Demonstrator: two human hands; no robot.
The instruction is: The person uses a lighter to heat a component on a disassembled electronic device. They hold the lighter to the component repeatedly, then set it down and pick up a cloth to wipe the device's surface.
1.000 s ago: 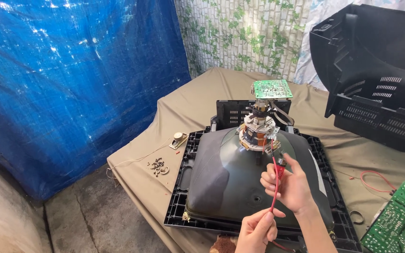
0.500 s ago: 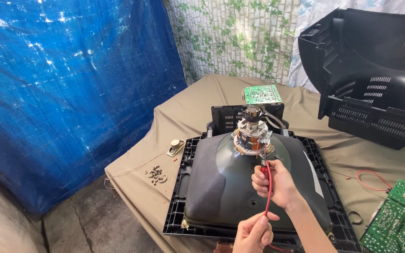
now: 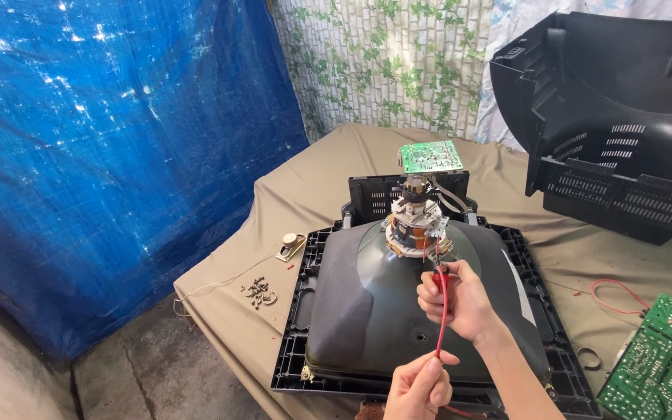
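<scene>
Room: a blue tarp point(image 3: 110, 155) hangs on your left; straight ahead, a wall sheet printed with pale bricks and green leaves point(image 3: 386, 66).
Surface: a table under a tan cloth point(image 3: 313, 194), its near-left corner dropping to a bare concrete floor point(image 3: 141, 365).
Back cover: a big black plastic television shell point(image 3: 616, 132) sits at the far right of the cloth, hollow side toward you.
Picture tube: a dark grey tube point(image 3: 383, 303) lies face down in its black front frame point(image 3: 293, 342), right in front of you, neck pointing up.
Neck parts: a copper-wound yoke point(image 3: 416, 229) rings the neck; a small green circuit board point(image 3: 430, 155) caps the top, tilted.
Boards: a second green circuit board point(image 3: 663, 362) lies at the right edge of the cloth, with a loop of thin red wire point(image 3: 616, 292) just beside it.
Small items: a little pile of screws point(image 3: 258, 292) and a small round part on a cream plate point(image 3: 292, 245) rest on the cloth left of the frame, near each other.
Red lead: a red wire point(image 3: 442, 311) runs taut between your two hands, above the rear of the tube.
Right hand: your right hand point(image 3: 460, 299) is closed around the upper end of the red lead, just below the yoke.
Left hand: your left hand point(image 3: 420, 385) pinches the lower end of the lead between thumb and fingers, at the near edge of the frame.
</scene>
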